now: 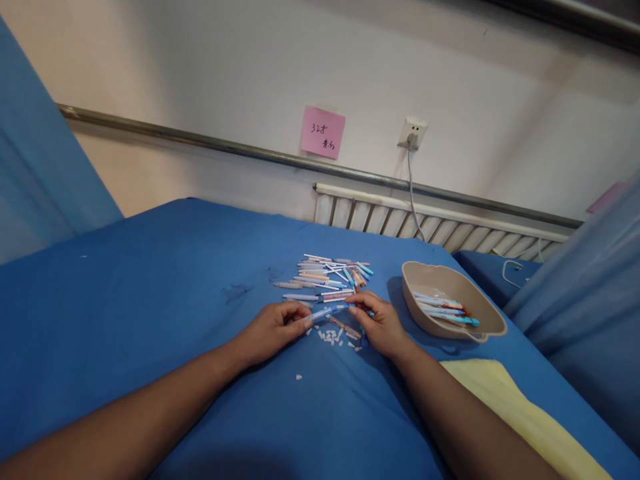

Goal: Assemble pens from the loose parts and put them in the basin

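Observation:
Between my two hands is a blue pen (323,313), lying roughly level above the table. My left hand (277,328) pinches its left end between thumb and fingers. At the other end, my right hand (376,321) grips the blue tip with thumb and forefinger. Just beyond are pen parts (320,275), barrels and thin white tubes, laid in a loose pile. Small white pieces (330,337) are scattered below the pen, with one lone white piece (299,377) nearer to me. A brownish pen part (345,327) lies beside my right fingers.
A beige basin (487,320) with several pens (445,310) in it stands to the right. A yellow cloth (505,387) lies beside my right forearm. The blue-covered table (165,280) meets a wall with a radiator (370,217) and a plugged socket (413,132).

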The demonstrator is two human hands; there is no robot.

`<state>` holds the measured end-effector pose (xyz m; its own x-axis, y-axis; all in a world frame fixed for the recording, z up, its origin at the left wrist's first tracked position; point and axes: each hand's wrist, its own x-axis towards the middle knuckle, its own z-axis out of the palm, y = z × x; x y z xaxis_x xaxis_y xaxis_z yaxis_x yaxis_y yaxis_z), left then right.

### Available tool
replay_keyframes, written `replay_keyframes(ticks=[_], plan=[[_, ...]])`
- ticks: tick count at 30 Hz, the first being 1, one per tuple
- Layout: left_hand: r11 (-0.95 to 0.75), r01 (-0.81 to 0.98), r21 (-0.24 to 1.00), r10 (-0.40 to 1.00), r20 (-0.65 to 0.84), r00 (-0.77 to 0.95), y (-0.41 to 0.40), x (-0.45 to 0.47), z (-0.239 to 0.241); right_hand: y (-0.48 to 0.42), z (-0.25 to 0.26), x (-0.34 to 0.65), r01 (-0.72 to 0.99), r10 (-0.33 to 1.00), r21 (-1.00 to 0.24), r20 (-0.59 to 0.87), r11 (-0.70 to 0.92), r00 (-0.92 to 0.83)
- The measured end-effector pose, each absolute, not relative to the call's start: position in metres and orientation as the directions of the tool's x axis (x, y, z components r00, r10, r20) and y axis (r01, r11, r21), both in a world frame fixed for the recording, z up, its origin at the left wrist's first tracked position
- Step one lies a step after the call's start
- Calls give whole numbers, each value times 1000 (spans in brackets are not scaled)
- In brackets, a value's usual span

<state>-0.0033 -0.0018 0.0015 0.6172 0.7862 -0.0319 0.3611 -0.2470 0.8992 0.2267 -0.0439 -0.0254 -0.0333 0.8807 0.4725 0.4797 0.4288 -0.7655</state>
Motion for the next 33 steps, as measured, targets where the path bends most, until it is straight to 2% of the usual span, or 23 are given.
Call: replay_keyframes(ticks=[15, 28, 33], plan=[[-347, 421, 838, 773, 2, 634, -2, -5, -1, -47, -20, 229, 535, 831, -670, 542, 515, -122], [-244, 392, 887, 802, -43, 595, -2, -4, 2, -49, -20, 227, 552, 831, -658, 543, 512, -123], [-252, 386, 887, 801, -33, 597, -2, -4, 2, -49, -20, 227, 551, 831, -660, 544, 510, -119]])
